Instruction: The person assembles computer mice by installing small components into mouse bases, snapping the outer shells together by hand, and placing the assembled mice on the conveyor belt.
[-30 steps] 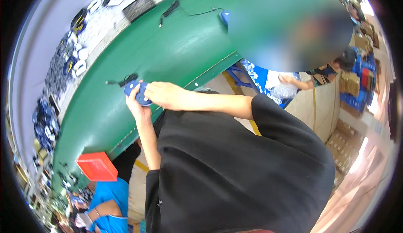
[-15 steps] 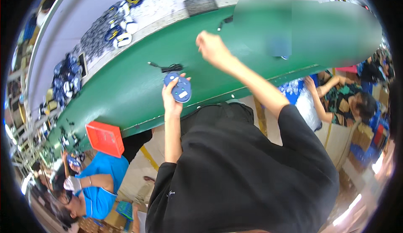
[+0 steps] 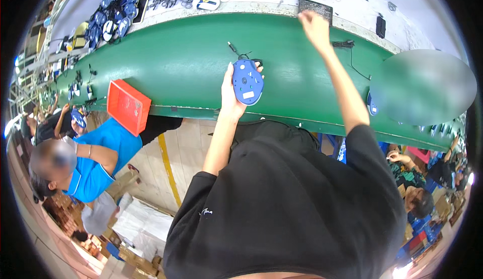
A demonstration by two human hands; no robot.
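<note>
Underside up, a blue computer mouse (image 3: 248,84) lies in my left hand (image 3: 229,97), whose fingers wrap round its edges. Small holes and a white label show on the mouse's base. From its far end a black cable (image 3: 243,55) with a metal plug runs onto the green belt. My right hand (image 3: 316,30) is stretched out to the far edge of the belt, at the near left corner of a dark rectangular tray (image 3: 322,10) with small bits on it. Its fingers are bent together, and whatever may be between them is too small to make out.
The green belt (image 3: 176,52) runs across in front of me. On its near edge sits a red bin (image 3: 129,107), beside a person in blue. Mouse shells (image 3: 206,2) and dark rings line the far shelf. Another mouse (image 3: 372,103) with a cable lies to the right.
My right hand has gone from above the belt to the dark tray at the far side. The left hand still holds the mouse, and the whole view has shifted.
</note>
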